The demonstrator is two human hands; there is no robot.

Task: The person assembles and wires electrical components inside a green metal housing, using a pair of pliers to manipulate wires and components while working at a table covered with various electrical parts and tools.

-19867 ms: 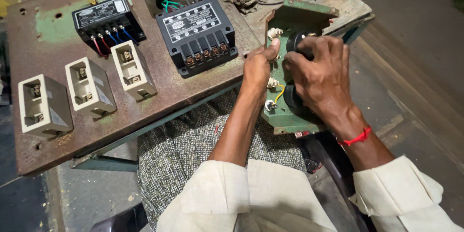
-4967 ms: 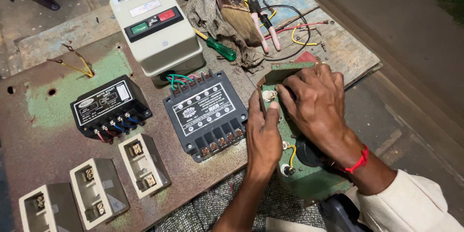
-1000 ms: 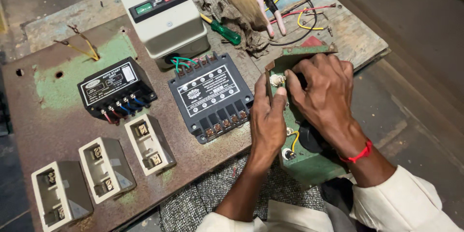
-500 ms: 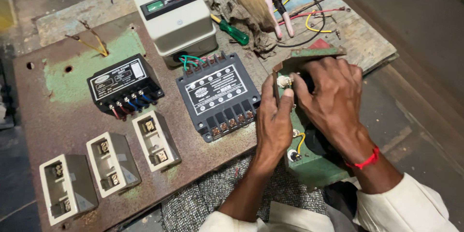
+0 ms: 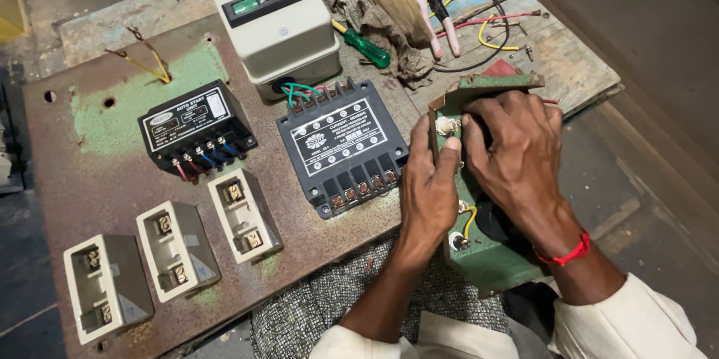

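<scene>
Head view: both my hands grip a green bracket (image 5: 490, 262) at the rusty panel's (image 5: 67, 172) right edge.
My left hand (image 5: 428, 187) pinches its white terminal (image 5: 447, 126); my right hand (image 5: 517, 153) clasps the top, beside the black relay (image 5: 343, 145).

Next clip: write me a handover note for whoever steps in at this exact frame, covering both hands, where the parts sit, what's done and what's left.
Left hand: gripping the edge of the green metal plate, thumb by a small white fitting near its top.
Right hand: laid over the plate's face, fingers curled on it; what they pinch is hidden.
Plate stands tilted at the right edge of the rusty panel, yellow wire at its lower part.
Done: two black modules, three white fuse holders and the beige starter box sit on the panel.
Left: the plate is in hand, not fixed down. Green screwdriver lies behind.
</scene>
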